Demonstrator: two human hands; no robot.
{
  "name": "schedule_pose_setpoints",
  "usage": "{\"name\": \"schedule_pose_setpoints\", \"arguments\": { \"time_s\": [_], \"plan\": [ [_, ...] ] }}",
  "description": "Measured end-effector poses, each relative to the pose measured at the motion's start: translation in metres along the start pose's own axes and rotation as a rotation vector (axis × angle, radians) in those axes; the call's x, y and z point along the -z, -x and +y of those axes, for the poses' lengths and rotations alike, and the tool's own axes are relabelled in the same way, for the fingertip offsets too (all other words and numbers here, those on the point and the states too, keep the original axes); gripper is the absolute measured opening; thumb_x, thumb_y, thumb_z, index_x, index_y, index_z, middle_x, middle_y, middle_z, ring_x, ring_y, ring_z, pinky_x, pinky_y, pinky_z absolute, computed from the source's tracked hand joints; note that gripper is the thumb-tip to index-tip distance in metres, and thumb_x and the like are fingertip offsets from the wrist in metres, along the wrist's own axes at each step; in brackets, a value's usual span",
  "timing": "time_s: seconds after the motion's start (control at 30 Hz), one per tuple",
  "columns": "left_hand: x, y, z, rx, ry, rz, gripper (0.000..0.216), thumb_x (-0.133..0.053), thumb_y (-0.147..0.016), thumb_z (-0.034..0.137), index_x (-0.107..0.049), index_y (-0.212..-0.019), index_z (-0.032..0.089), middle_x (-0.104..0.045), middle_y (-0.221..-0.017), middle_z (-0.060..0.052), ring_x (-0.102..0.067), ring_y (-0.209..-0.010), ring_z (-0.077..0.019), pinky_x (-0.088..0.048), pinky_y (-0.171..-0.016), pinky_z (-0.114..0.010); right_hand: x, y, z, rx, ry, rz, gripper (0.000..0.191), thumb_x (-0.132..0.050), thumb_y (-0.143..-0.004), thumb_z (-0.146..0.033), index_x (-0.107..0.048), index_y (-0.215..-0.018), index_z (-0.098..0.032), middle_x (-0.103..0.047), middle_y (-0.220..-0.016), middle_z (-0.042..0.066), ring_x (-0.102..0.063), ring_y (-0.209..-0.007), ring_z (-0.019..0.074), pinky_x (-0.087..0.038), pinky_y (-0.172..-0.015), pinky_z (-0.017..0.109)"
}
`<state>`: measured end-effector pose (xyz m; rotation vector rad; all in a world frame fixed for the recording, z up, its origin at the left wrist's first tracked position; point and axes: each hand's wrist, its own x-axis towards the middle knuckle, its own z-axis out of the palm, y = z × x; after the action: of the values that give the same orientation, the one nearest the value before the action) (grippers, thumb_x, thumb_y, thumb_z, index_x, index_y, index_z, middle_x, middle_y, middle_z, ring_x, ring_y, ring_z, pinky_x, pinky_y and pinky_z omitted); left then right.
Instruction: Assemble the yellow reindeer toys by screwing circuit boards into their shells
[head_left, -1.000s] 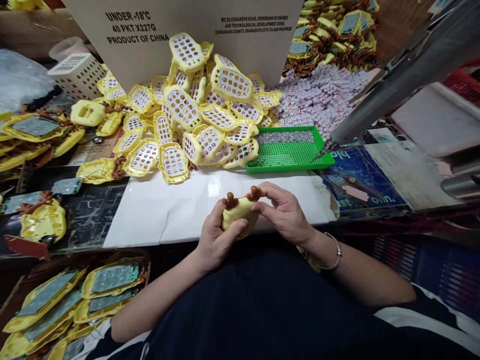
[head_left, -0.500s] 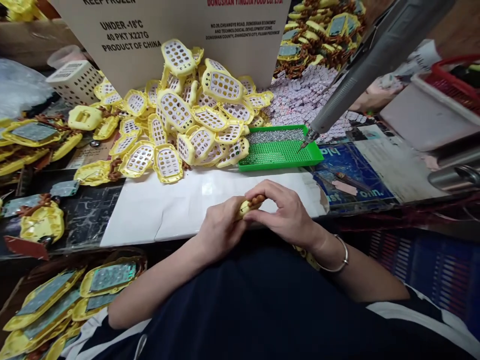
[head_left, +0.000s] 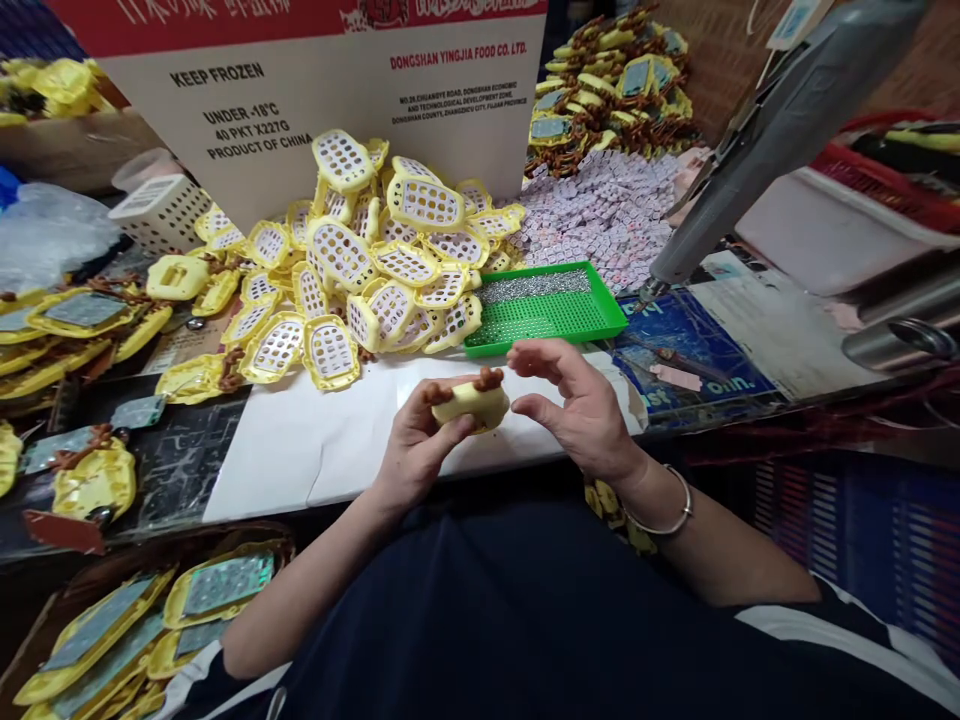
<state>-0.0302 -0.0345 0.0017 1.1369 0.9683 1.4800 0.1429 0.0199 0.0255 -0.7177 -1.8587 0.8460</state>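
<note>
My left hand (head_left: pixel 421 440) is closed around a yellow plastic toy casing (head_left: pixel 480 402) with brown antler-like bits at its top edge, held above the front of the white sheet (head_left: pixel 285 450). Just right of the casing, my right hand (head_left: pixel 574 410) has its thumb and fingers apart and grips nothing. Behind both hands lies a green perforated tray (head_left: pixel 540 325) with small silvery screws in its far half. Left of the tray is a heap of yellow casing halves (head_left: pixel 345 250) with white hole-patterned faces.
A grey electric screwdriver (head_left: pixel 720 190) hangs at the right over the bench. Small white pieces (head_left: pixel 600 205) are heaped behind the tray, before a carton (head_left: pixel 300 100). Yellow shells with circuit boards (head_left: pixel 82 310) lie at the left, and more fill a box (head_left: pixel 217 585) below.
My right hand has come off the casing and opened. The left hand keeps the casing, now turned to show more of its yellow side. The view has tilted up slightly.
</note>
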Motion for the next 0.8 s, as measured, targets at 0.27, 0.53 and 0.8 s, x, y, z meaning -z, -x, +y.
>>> {"name": "schedule_pose_setpoints", "arguments": {
  "time_s": [0.27,0.53,0.8],
  "plan": [
    [0.002,0.002,-0.017,-0.161,0.0,-0.044,0.023,-0.072,-0.08,0.029,-0.067,-0.102,0.026,-0.069,-0.112,-0.005,-0.061,-0.113,-0.022,-0.047,-0.099,-0.039,-0.011,0.006,0.0,0.31,0.242,0.002,0.021,-0.052,-0.094,-0.029,-0.066,-0.103,-0.017,-0.073,-0.087,0.008,-0.067,-0.079,0.0167,-0.056,-0.072,0.031],
    [-0.003,-0.007,-0.007,0.017,0.218,0.192,0.035,-0.079,-0.07,0.047,-0.067,-0.101,0.034,-0.07,-0.113,0.001,-0.063,-0.11,-0.0202,-0.049,-0.098,-0.035,-0.007,-0.007,0.008,0.143,0.213,-0.105,0.045,-0.051,-0.091,-0.048,-0.061,-0.119,-0.014,-0.072,-0.109,0.012,-0.069,-0.098,0.0188,-0.056,-0.085,0.032],
    [-0.005,-0.007,-0.01,0.025,0.281,0.216,0.043,-0.076,-0.07,0.055,-0.062,-0.108,0.039,-0.067,-0.122,0.002,-0.063,-0.113,-0.0205,-0.051,-0.094,-0.034,-0.017,0.012,0.013,0.127,0.319,-0.078,0.036,-0.039,-0.098,-0.039,-0.064,-0.1,-0.014,-0.072,-0.081,0.009,-0.067,-0.072,0.0169,-0.052,-0.065,0.028]
  ]
}}
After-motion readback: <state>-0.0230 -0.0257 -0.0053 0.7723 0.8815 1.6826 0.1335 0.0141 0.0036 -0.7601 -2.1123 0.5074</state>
